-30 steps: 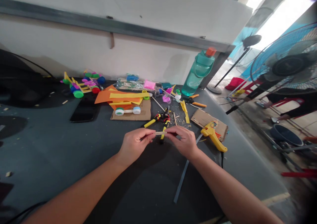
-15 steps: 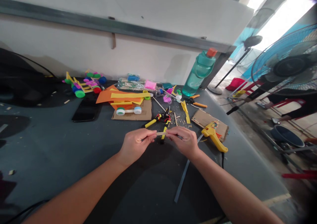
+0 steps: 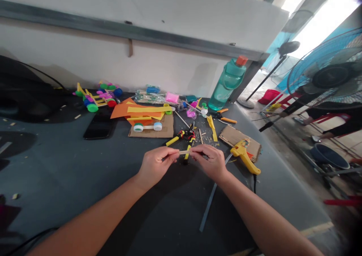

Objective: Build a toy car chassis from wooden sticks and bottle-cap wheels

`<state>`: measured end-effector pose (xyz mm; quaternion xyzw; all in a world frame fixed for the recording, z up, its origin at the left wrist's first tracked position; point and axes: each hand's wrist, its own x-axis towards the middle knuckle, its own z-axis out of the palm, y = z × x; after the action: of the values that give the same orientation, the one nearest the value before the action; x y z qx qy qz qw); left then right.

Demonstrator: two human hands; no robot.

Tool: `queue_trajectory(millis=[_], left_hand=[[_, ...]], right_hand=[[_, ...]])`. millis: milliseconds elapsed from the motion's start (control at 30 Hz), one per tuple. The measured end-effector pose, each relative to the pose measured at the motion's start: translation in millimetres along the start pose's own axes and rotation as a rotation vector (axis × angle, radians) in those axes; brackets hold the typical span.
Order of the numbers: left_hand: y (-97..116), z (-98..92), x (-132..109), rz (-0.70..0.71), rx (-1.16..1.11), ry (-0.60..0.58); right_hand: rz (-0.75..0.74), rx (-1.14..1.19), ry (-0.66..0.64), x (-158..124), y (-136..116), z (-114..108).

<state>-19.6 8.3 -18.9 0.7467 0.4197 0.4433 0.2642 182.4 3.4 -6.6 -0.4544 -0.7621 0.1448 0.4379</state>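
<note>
Thin, pale wooden stick: held crosswise over the dark grey tabletop, before yellow-and-black-handled pliers. Left hand and right hand each pinch one end. White wall panel behind; wire-caged fan at right. Versus one second earlier: grip unchanged, view slightly shifted.

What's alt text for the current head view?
A person's left hand and right hand pinch a thin pale stick between them over a dark table. Yellow-handled pliers lie just beyond; a yellow glue gun lies to the right, and a teal bottle stands behind.
</note>
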Motion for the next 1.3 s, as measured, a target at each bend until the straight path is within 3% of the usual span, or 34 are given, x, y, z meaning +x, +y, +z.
queue_trajectory(millis=[167, 367, 667, 1000, 1067, 1200, 1300], left_hand=[[-3.6, 3.0, 1.4, -0.129, -0.103, 0.03], [-7.3, 2.1, 3.7, -0.25, -0.225, 0.083], [-9.6, 2.4, 0.0, -0.126, -0.191, 0.072], [-9.3, 0.0, -0.1, -0.056, -0.021, 0.055], [-9.6, -0.5, -0.2, -0.045, 0.007, 0.049], [-8.4, -2.0, 0.3, 0.001, 0.073, 0.035], [-8.6, -2.3, 0.4, 0.006, 0.085, 0.04]], right_hand=[[0.036, -0.004, -0.01, -1.2, 1.4, 0.9], [0.233, 0.095, 0.059, -4.4, 12.5, 5.8], [0.373, 0.192, 0.294, 1.3, 16.0, 2.3], [0.18, -0.033, 0.312, 0.6, 21.0, 1.7], [0.102, -0.016, 0.249, 0.8, 16.7, 3.1], [-0.092, -0.1, -0.008, 1.5, 5.7, 7.1], [-0.129, -0.123, -0.062, 2.3, 4.3, 10.6]])
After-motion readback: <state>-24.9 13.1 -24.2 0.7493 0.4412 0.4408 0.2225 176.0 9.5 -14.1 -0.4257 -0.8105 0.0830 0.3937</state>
